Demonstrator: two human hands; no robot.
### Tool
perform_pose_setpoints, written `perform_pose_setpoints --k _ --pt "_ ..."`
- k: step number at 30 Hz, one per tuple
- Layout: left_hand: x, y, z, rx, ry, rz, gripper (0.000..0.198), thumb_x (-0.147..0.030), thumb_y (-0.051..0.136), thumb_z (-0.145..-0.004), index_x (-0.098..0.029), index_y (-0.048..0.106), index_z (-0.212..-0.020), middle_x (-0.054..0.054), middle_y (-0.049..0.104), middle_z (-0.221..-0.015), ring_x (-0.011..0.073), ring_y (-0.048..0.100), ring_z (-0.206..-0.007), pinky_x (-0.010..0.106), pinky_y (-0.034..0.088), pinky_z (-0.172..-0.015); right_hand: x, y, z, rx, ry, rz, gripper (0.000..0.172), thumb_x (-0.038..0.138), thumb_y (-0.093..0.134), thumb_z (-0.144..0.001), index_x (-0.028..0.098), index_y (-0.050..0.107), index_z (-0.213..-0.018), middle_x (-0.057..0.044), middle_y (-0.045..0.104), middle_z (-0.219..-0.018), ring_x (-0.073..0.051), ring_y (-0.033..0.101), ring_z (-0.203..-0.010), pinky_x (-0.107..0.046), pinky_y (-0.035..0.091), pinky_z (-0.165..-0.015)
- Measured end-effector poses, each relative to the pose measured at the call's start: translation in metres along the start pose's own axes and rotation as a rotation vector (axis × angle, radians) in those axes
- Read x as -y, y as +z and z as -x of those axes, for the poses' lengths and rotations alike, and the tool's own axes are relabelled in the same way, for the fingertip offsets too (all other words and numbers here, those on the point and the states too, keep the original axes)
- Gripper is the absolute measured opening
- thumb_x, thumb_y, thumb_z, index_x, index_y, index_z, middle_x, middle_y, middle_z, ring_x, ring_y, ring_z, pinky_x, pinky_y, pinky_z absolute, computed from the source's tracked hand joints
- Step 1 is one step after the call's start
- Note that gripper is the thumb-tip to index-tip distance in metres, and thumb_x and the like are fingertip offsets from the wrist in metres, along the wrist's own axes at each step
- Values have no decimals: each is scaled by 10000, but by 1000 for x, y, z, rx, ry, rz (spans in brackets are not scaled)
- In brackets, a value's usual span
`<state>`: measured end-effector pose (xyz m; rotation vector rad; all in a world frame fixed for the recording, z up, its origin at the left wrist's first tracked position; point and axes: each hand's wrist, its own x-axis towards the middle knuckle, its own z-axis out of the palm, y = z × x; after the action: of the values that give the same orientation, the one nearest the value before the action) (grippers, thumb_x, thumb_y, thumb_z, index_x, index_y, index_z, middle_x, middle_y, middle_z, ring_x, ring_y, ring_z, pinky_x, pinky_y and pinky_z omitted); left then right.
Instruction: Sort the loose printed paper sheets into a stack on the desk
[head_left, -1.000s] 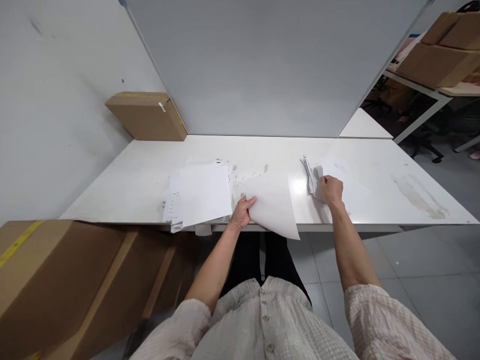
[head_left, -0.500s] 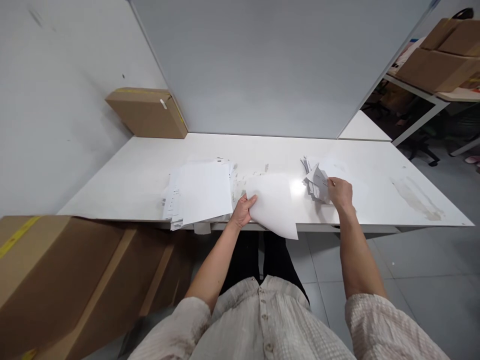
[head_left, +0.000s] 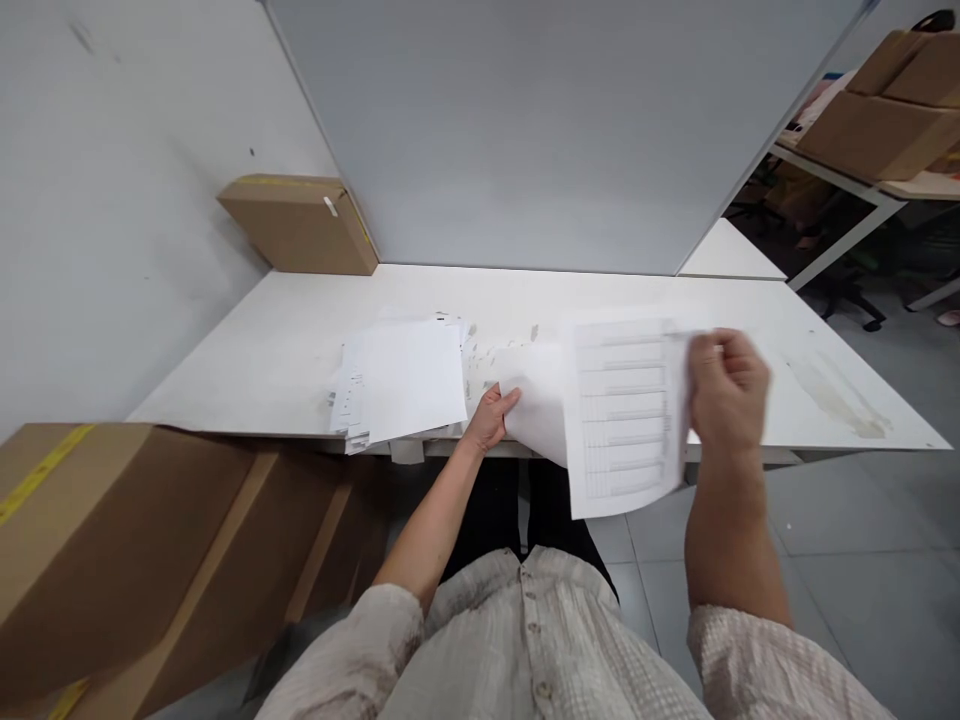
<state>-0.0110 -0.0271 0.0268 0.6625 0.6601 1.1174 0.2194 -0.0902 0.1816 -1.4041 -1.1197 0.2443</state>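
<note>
My left hand (head_left: 491, 418) pinches the left edge of a blank-looking white sheet of paper (head_left: 534, 400) over the table's front edge. My right hand (head_left: 727, 388) is closed on the right edge of a printed sheet (head_left: 624, 410), raised above the table and slightly blurred. Rows of lines, like a form, show on its face. This printed sheet covers the right part of the sheet in my left hand. Left of my left hand lies an uneven stack of papers (head_left: 409, 380), a white sheet on top.
The white table (head_left: 225, 370) has a grey panel (head_left: 525, 130) along its back. A cardboard box (head_left: 300, 225) stands at its back left corner. Larger cardboard boxes (head_left: 112, 530) are at the lower left. Another table with boxes (head_left: 877, 135) is at the far right.
My right hand has lifted and moved right, now with the printed sheet spread out. The crumpled paper pieces at the right are no longer visible. My left hand has barely moved.
</note>
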Motion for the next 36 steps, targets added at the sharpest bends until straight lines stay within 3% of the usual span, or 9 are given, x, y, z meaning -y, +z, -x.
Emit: perform_pose_setpoints --k 3,9,14,17,19,22,27,36 --pt "-2 11 7 27 -8 -5 368 -353 769 -645 -150 665 -933 72 719 -894 233 660 -881 349 498 -815 -32 26 12 205 108 111 258 432 498 -836 194 521 -739 52 401 -555 -93 347 -492 -226 278 -459" --pt "-5 29 20 23 12 -51 408 -459 700 -708 -131 670 -948 97 710 -942 266 620 -1014 383 460 -897 -79 54 34 223 119 235 289 455 431 -860 202 500 -739 54 400 -550 -117 378 -515 -250 297 -498" --pt "-6 35 25 58 113 -251 432 -472 644 -760 -150 656 -1048 92 693 -1027 259 604 -1040 378 455 -905 -84 57 44 245 118 204 309 474 433 -861 192 547 -806 26 496 -614 -134 453 -580 -268 358 -559" --pt "-12 39 28 75 178 -334 423 -471 589 -804 -170 643 -1096 88 681 -1069 250 608 -1031 379 457 -908 -82 51 46 224 189 74 386 504 491 -829 183 558 -1032 -65 620 -911 -171 552 -767 -300 433 -650" --pt "-19 43 30 97 237 -382 413 -463 558 -828 -182 635 -1120 82 671 -1097 242 598 -1052 380 441 -941 -77 45 45 340 257 -110 453 497 533 -811 195 519 -1148 -101 615 -1059 -189 580 -862 -318 464 -689" --pt "-33 51 34 124 342 -455 396 -447 563 -828 -193 638 -1123 67 656 -1133 238 553 -1127 369 383 -1016 -64 38 43 530 279 -355 343 435 569 -807 222 548 -1075 -75 641 -1028 -192 601 -890 -345 485 -744" --pt "-48 58 35 120 449 -482 371 -418 599 -809 -203 648 -1108 57 675 -1067 235 577 -1066 336 423 -942 -54 40 42 348 205 -382 191 372 604 -787 225 533 -885 -34 655 -924 -181 613 -881 -362 485 -807" --pt "-33 39 26 -8 526 -584 292 -426 559 -833 -187 672 -957 11 626 -761 136 539 -727 258 435 -717 -84 59 55 326 261 -530 251 336 644 -767 227 555 -975 -27 657 -956 -164 605 -913 -342 463 -857"
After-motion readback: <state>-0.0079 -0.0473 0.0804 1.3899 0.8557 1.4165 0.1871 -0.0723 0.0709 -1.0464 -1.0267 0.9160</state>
